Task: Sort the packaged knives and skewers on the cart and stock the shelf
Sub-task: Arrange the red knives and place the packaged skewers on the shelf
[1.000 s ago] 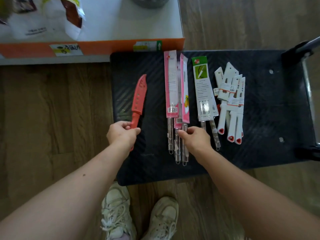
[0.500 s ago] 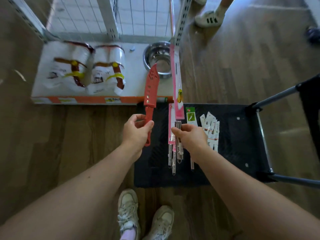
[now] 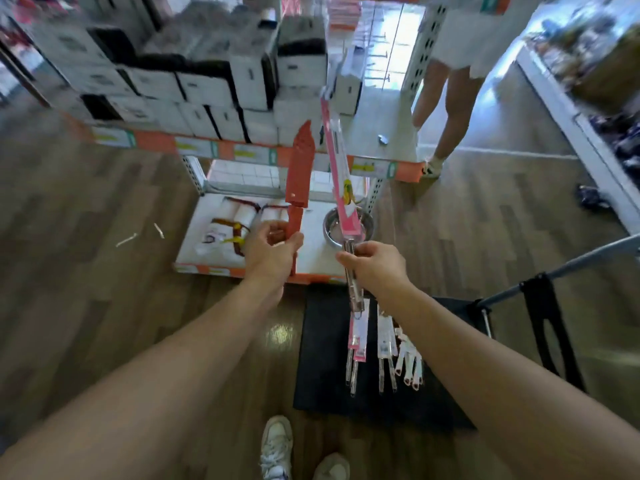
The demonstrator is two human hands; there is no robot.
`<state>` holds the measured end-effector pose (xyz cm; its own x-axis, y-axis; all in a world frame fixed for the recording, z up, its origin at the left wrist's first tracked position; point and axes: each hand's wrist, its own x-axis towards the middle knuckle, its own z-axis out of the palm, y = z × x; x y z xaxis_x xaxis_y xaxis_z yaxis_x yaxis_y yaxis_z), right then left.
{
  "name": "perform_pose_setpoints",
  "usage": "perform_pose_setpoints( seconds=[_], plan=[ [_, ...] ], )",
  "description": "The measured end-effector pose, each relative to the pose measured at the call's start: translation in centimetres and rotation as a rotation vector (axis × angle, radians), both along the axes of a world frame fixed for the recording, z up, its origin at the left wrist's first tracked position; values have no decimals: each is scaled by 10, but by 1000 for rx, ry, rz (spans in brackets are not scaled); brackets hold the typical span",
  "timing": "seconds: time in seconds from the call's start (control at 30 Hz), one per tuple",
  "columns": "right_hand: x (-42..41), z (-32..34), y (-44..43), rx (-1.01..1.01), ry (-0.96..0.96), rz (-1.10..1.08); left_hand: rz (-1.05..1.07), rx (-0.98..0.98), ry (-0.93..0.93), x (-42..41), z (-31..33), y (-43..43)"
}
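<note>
Above the cart [image 3: 322,368], left hand [image 3: 270,251] gripping red knife [image 3: 299,171], right hand [image 3: 375,266] gripping pink-packaged skewers [image 3: 341,188]

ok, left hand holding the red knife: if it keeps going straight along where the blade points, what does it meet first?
Likely the orange-edged shelf stacked with boxes. The left hand holds the red knife tip-up toward that edge; nothing shows in between, though depth is unclear.

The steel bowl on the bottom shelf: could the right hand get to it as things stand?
Probably not yet. The right hand is closed on a pink skewer pack, which rises in front of the steel bowl. The bowl itself sits uncovered on the bottom shelf, so a freed hand likely could.
</note>
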<state>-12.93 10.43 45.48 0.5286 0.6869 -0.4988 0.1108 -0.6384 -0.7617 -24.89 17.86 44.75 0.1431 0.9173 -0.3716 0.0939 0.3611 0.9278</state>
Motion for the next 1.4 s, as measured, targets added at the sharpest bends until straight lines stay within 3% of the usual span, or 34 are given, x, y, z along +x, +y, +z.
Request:
perform_pose_setpoints(
  seconds=[0.43,0.8,1.07,1.4],
  plan=[
    [-3,162,36,118,-167,108,53,127,-81,-26,167,35],
    [-10,226,120,228,-227,125,104,159,-117,-35,223,112],
    [-31,239,234,234,-298,104,53,183,-90,-55,237,237],
    [-37,257,390,164,-301,-69,34,325,188,-68,254,418]
  ],
)
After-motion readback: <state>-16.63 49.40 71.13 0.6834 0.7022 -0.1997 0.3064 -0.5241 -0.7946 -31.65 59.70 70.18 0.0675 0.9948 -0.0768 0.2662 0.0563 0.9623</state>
